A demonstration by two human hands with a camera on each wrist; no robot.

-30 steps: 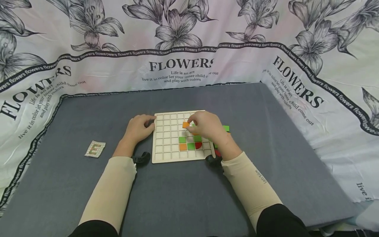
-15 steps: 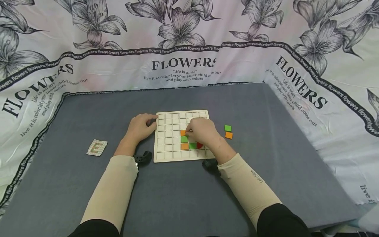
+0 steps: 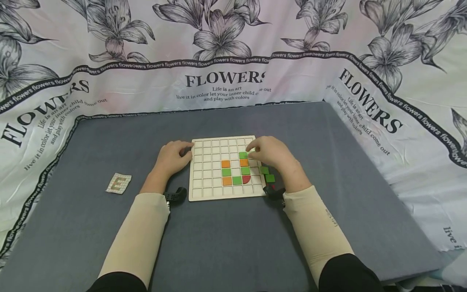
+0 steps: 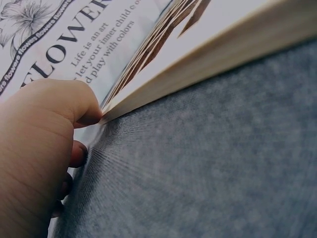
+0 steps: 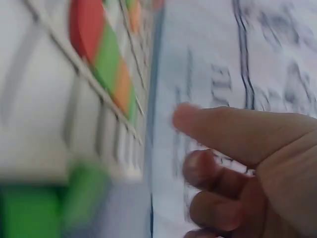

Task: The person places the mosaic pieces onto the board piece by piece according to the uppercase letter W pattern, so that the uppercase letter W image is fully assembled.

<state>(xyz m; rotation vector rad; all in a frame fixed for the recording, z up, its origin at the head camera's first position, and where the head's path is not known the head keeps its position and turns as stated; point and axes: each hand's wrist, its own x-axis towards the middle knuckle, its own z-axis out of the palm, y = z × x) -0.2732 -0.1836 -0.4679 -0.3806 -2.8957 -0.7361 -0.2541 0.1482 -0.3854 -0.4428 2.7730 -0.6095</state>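
A pale wooden grid board (image 3: 206,162) lies on the grey table. My left hand (image 3: 171,157) rests at its left edge; in the left wrist view, a fingertip of the left hand (image 4: 54,129) touches the board's side (image 4: 163,89). Over the board's right edge hovers my right hand (image 3: 273,152), fingers loosely bent. Nothing shows between the thumb and fingers of the right hand (image 5: 237,158) in its wrist view. Set in the grid are an orange tile (image 3: 226,164), a green tile (image 3: 226,172), a rounded red tile (image 3: 246,179) and several other orange and green ones.
Loose green tiles (image 3: 270,178) lie right of the board, partly hidden by the right hand and wrist. A small card (image 3: 118,183) with a letter E pattern lies to the left. Flower-printed cloth (image 3: 222,87) stands behind the table (image 3: 219,243).
The orange tile pinched in my right hand went into the grid's left column of tiles. That hand then let go and moved right. My left hand stayed at the board's edge.
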